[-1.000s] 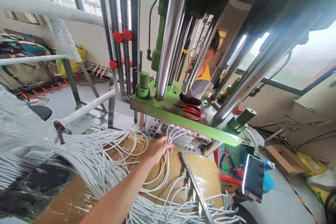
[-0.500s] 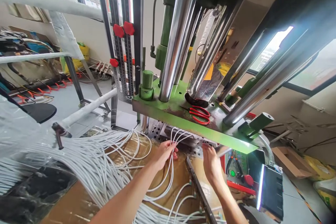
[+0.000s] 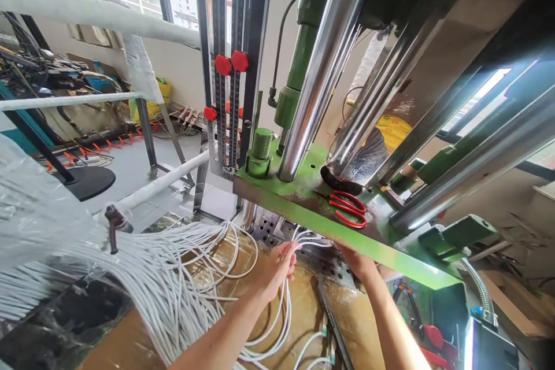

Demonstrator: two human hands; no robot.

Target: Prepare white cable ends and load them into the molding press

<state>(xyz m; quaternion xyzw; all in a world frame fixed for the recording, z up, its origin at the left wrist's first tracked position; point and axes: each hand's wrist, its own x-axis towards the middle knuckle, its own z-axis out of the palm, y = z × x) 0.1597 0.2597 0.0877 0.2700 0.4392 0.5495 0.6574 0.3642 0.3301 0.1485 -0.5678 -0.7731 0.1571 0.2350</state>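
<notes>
Apparently, thin white cables (image 3: 173, 283) loop through the left hand (image 3: 278, 270).

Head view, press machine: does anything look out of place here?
Yes: red-handled scissors lie loose on the green steel bed plate of the press. A hand tool resting on the machine's plate looks out of place, as it sits there unstowed among the chrome columns.

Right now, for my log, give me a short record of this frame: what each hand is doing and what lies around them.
Left hand: holds a bunch of white cables
Right hand: raised near the same cables, fingers hidden behind the green steel plate
On the plate: red-handled scissors
Above the plate: chrome column
</notes>
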